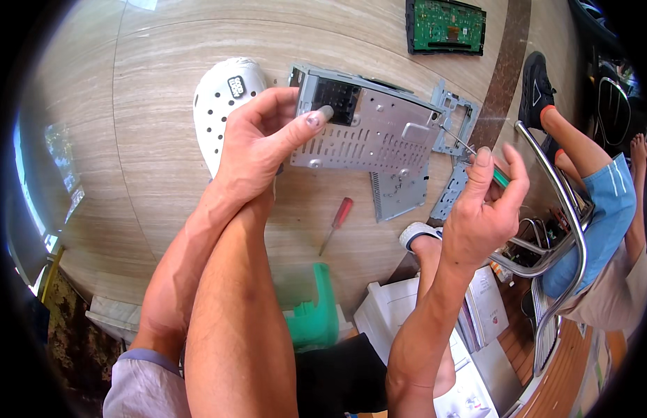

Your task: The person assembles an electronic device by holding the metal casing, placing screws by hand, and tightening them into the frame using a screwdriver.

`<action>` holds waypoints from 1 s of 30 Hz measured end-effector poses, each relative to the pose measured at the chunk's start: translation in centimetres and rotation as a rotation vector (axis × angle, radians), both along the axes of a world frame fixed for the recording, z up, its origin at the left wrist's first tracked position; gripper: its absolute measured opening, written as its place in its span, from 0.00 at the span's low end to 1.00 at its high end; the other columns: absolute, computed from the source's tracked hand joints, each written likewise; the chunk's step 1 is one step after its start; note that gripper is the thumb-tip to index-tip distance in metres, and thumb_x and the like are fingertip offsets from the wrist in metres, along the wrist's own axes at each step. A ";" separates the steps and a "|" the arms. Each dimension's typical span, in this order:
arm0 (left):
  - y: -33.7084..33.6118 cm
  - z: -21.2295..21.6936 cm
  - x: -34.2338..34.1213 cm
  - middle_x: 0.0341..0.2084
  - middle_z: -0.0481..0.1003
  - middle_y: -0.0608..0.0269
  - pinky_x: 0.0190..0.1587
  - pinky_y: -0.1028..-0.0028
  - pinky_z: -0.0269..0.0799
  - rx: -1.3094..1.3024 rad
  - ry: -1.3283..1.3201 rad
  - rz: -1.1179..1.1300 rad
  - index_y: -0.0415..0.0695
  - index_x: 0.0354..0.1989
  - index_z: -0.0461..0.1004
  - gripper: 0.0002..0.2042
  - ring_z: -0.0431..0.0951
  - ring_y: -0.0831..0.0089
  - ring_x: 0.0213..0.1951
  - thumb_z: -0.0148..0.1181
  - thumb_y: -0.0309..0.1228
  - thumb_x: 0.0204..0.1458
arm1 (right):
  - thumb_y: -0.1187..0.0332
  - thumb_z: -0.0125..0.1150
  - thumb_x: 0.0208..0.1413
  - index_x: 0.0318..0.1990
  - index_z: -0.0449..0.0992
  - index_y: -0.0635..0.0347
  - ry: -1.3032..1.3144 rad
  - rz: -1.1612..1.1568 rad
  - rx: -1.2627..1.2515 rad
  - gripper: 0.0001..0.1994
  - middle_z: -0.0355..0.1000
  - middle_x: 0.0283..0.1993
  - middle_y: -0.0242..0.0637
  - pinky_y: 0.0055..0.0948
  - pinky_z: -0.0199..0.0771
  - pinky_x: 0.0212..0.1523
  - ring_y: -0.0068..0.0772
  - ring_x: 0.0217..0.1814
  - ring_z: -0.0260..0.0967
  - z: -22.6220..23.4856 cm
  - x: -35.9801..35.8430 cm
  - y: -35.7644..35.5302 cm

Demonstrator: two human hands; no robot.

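Grey sheet metal fills the upper middle of the frame: a boxy car-stereo chassis (369, 125), its flat face punched with rows of slots and small round holes, a black plastic connector block (335, 99) set into its upper left corner. The left hand (257, 143) grips that corner, fingers curled over the edge and the thumb pressed flat on the panel just below the connector. To the right, the right hand (487, 209) is closed round a screwdriver (470, 150) with a green handle; its thin steel shaft slants up and left, the tip meeting the chassis's right edge. Just beyond that edge lies a bent metal bracket (452, 118) with cut-out windows, and below the chassis sit two more perforated grey plates (400, 195).

A second screwdriver with a red handle (337, 221) lies loose on the pale, wood-grained floor (163, 90), below the chassis, apart from both hands. A white foam clog (222, 104) with round vent holes shows behind the left hand. A green circuit board (445, 26) in a black frame rests at the top edge. Lower centre, a green plastic stool (316, 313) stands; at right, the curved chrome tubing of a chair (567, 223) crosses another person's leg and blue shorts (602, 209).
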State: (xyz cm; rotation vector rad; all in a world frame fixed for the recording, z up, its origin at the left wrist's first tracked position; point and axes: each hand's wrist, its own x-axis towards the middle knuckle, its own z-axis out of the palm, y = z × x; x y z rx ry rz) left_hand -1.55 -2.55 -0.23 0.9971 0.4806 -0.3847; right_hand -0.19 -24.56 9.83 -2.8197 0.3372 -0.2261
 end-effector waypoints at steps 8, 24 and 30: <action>0.1 -0.3 -0.2 0.40 0.82 0.55 0.48 0.73 0.77 -0.010 0.001 0.012 0.31 0.52 0.75 0.19 0.80 0.75 0.42 0.68 0.30 0.56 | 0.71 0.54 0.68 0.57 0.71 0.68 0.035 0.165 0.058 0.14 0.75 0.55 0.45 0.29 0.81 0.46 0.34 0.50 0.78 0.7 0.0 0.2; 0.2 -0.4 -0.2 0.40 0.81 0.55 0.48 0.73 0.76 0.016 -0.021 -0.003 0.31 0.52 0.75 0.19 0.80 0.74 0.42 0.68 0.30 0.55 | 0.73 0.51 0.68 0.61 0.65 0.69 0.247 -0.147 0.084 0.17 0.73 0.59 0.49 0.32 0.79 0.52 0.38 0.55 0.76 1.6 1.1 1.0; 0.1 -0.3 -0.1 0.40 0.81 0.55 0.48 0.73 0.77 0.014 -0.023 -0.019 0.31 0.52 0.75 0.19 0.80 0.74 0.42 0.68 0.30 0.56 | 0.70 0.53 0.68 0.60 0.67 0.68 -0.084 0.305 0.317 0.17 0.76 0.53 0.46 0.29 0.80 0.49 0.35 0.54 0.76 0.2 0.5 -0.6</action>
